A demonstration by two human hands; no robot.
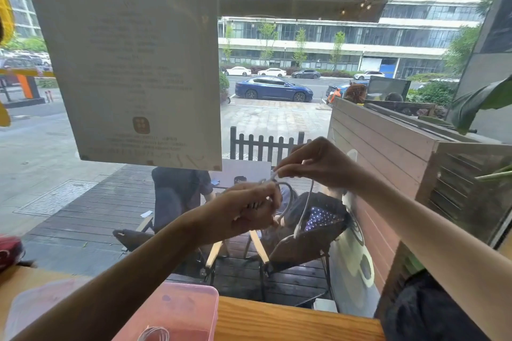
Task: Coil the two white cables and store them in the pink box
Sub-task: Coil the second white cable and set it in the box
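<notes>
Left hand [246,209]: fingers curled round the loops of a white cable [288,202], raised in front of the window.
Right hand [313,163]: pinching the same cable near its end, free tail hanging below.
Coil so far: a few loops, count unclear through blur.
Other cable [153,334]: seemingly coiled already, lying in the pink box [180,310].
Box: on the wooden counter [291,318], below the hands.
Step in hand: winding the tail.
Doing it well: feed each turn evenly, match loop size, keep a firm left grip, tuck the end before lowering.
</notes>
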